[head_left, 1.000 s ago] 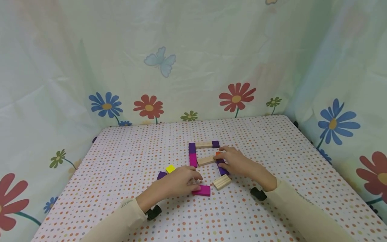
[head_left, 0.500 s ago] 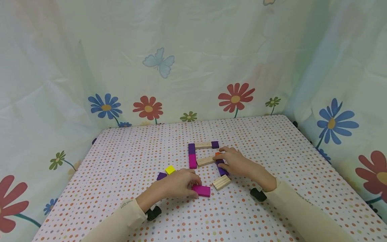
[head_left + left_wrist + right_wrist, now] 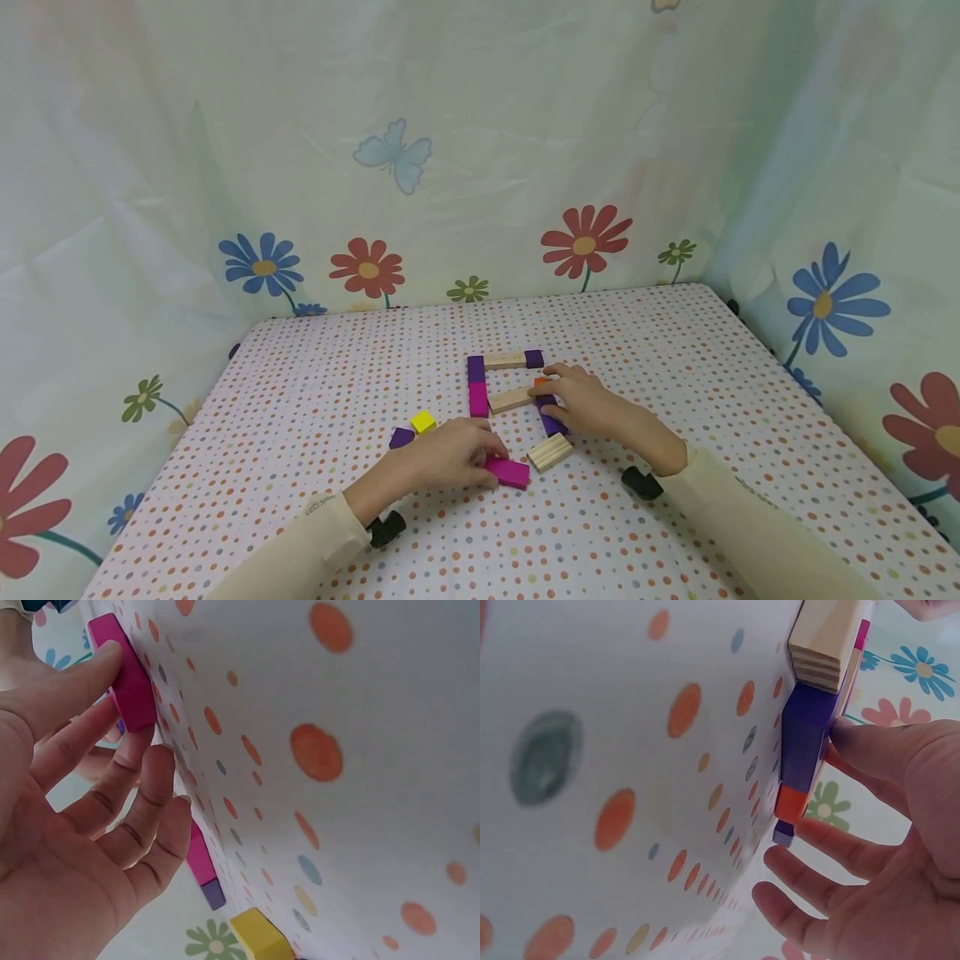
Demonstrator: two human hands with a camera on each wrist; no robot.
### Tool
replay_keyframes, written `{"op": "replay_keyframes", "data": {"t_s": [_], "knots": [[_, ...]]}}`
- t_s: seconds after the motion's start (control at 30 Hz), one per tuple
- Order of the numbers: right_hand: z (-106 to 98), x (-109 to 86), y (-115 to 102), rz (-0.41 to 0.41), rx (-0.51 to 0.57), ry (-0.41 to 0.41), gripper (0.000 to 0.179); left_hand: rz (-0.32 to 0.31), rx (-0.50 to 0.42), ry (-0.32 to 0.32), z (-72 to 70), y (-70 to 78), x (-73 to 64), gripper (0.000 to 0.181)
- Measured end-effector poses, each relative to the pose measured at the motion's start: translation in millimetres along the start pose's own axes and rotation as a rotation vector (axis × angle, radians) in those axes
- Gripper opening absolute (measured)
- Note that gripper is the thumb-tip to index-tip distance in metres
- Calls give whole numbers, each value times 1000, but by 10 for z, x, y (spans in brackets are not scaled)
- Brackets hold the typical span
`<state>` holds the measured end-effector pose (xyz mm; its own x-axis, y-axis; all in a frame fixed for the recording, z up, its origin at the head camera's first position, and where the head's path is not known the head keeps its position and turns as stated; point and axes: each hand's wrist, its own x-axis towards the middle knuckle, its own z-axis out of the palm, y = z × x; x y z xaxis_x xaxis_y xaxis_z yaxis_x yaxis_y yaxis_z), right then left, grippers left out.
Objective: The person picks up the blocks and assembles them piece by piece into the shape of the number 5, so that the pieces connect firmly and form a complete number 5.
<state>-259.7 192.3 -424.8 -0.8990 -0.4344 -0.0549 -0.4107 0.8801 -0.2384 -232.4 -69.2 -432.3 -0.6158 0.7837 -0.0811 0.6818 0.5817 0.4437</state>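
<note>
My left hand (image 3: pixel 453 454) pinches a magenta block (image 3: pixel 508 472) near the table's front; the left wrist view shows the thumb (image 3: pixel 101 664) lying on that block and the other fingers loosely bent. My right hand (image 3: pixel 588 402) rests at a long purple block (image 3: pixel 808 735). Its thumb touches the purple side, and a fingertip meets an orange block (image 3: pixel 790 801) at the far end. Just in front of the purple block lies a plain wooden block (image 3: pixel 551 452), a little apart from the magenta one. A second wooden block (image 3: pixel 510 399) runs left from the orange block.
Farther back, a purple block (image 3: pixel 476 368) and another magenta block (image 3: pixel 478 402) form a column. A wooden block (image 3: pixel 506 361) and a small purple block (image 3: pixel 533 358) extend from its top. Left of my left hand lie a yellow block (image 3: pixel 423 422) and a purple block (image 3: pixel 401 437).
My left hand has closed its fingers on the near magenta block and shifted it slightly right, toward the plain wooden block. The right hand stays in place.
</note>
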Motion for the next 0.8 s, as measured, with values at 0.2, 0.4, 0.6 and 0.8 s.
{"op": "replay_keyframes", "data": {"t_s": [0.2, 0.4, 0.6, 0.8], "knots": [[3, 0, 5, 1, 0, 3, 35, 4, 21, 0, 5, -8, 10, 32], [8, 5, 9, -1, -4, 1, 35, -2, 13, -4, -5, 26, 5, 32], [15, 10, 4, 15, -5, -8, 36, -15, -9, 3, 16, 52, 8, 32], [8, 7, -2, 19, -3, -9, 36, -18, 10, 14, 48, 46, 22, 32]]}}
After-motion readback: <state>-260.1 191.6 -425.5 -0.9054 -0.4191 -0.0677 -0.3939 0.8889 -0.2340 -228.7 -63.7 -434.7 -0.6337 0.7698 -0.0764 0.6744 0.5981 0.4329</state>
